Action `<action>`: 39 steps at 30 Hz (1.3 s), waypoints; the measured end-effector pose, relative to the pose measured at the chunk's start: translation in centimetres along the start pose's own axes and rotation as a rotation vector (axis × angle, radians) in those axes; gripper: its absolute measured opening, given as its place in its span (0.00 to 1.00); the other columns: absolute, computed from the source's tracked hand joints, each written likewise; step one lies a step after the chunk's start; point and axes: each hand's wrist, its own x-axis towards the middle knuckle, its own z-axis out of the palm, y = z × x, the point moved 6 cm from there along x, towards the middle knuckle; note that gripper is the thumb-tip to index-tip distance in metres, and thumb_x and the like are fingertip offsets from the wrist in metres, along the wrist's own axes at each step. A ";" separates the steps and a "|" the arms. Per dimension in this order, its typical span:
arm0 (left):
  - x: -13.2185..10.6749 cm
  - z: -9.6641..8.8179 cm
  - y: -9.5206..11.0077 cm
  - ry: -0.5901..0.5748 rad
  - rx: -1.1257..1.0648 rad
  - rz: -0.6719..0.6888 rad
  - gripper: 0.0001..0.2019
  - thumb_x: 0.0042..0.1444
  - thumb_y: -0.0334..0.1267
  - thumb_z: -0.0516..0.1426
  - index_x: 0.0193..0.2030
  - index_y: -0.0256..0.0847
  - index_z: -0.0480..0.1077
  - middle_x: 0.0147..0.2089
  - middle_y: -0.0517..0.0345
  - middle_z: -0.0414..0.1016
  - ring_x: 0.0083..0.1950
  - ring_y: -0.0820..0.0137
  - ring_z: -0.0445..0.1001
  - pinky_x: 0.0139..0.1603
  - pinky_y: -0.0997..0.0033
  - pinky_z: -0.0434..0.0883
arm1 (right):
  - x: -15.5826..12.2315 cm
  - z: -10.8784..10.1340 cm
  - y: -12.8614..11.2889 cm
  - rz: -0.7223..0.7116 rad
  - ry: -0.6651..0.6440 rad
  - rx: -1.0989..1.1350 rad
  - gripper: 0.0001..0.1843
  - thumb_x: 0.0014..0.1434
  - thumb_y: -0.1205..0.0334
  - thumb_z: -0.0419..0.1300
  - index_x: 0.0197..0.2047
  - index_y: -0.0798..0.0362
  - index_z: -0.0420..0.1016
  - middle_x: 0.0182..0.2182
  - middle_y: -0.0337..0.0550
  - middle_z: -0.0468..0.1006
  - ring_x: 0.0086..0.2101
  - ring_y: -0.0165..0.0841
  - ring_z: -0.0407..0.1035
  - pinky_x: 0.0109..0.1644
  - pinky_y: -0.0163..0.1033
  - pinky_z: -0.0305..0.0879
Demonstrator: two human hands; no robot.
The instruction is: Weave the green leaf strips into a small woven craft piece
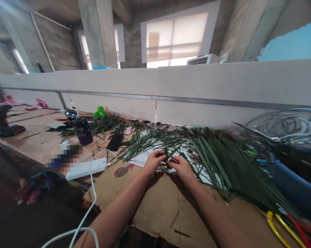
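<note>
The fingers of the left hand (159,157) are curled closed, and a narrow green leaf strip (166,155) is pinched at their tips. The right hand (181,170) is held just beside the left hand, with its fingers (174,162) bent inward and closed on the same strip (the exact grip is partly hidden by the fingers themselves). Under the fingers, a white paper sheet (142,159) is lying on flattened cardboard (168,210). To the right of the fingers, a large pile of long palm-leaf strips (217,162) is spread, and thinner strips (145,146) are scattered ahead of them. To the left of the fingers, a white power strip (85,168) with a white cable (93,182) is placed, and a black phone (115,141) is lying farther ahead. A dark bottle (82,131) is standing beyond the power strip.
</note>
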 end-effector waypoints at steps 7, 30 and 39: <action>-0.3 0.6 0.9 -0.046 0.070 0.018 0.14 0.39 0.40 0.70 0.34 0.37 0.78 0.31 0.57 0.75 0.29 0.74 0.69 0.29 0.75 0.64 | 0.0 -1.7 -1.9 -0.046 0.104 0.196 0.22 0.43 0.42 0.70 0.33 0.51 0.77 0.29 0.41 0.78 0.34 0.40 0.71 0.41 0.42 0.65; -0.3 0.4 2.8 -0.134 0.291 0.100 0.15 0.40 0.48 0.69 0.27 0.39 0.75 0.25 0.61 0.68 0.27 0.73 0.62 0.29 0.73 0.58 | 0.0 -1.8 -1.8 0.126 -0.077 0.098 0.26 0.51 0.34 0.59 0.36 0.50 0.72 0.19 0.35 0.72 0.15 0.24 0.43 0.21 0.33 0.34; -0.3 0.6 2.4 -0.204 0.311 0.066 0.14 0.43 0.47 0.67 0.29 0.39 0.76 0.25 0.60 0.68 0.26 0.73 0.61 0.29 0.72 0.57 | -0.5 -1.1 -2.1 0.141 -0.123 0.105 0.31 0.48 0.29 0.60 0.35 0.51 0.72 0.15 0.29 0.61 0.17 0.25 0.45 0.22 0.34 0.34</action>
